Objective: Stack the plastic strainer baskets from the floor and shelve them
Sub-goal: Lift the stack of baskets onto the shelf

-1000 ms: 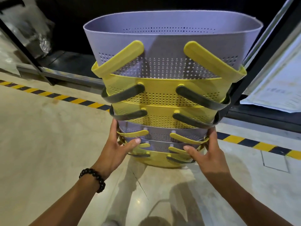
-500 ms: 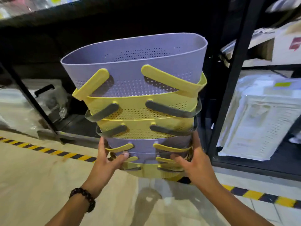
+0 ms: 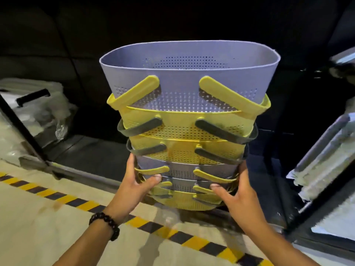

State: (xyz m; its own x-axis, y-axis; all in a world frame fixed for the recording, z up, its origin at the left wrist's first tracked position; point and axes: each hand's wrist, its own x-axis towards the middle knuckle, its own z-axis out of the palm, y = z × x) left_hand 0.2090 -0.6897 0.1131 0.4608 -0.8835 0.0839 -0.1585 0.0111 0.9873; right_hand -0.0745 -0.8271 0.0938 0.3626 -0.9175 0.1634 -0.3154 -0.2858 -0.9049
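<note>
Closest in, two bare forearms reach up and forward from the bottom of the view. The left wrist wears a bracelet of dark beads. The left hand is cupped against the left side of a stack of baskets, its thumb pressed across the front near a low yellow handle and its fingers wrapped around the side, out of sight. The right hand mirrors it on the right side, thumb laid along the front, fingers curled behind. Both hands are clamped on the lower baskets and carry the whole stack in the air, upright and just slightly tilted, above the striped floor line.

Counting from the bottom, the stack shows six nested baskets: a yellow one at the base, two grey-lilac ones, two yellow ones, and a large lilac basket on top, open and perforated. Each carries a pair of slanting handles on the near face: yellow on the lilac baskets, dark grey on the yellow ones.

Below the stack a yellow-and-black tape line runs across the pale floor. Beyond it sits a low dark shelf board with a black post at its left. Clear plastic wrapping lies further left, and pale wrapped packages sit at the right. The space behind the stack is too dark to read.
</note>
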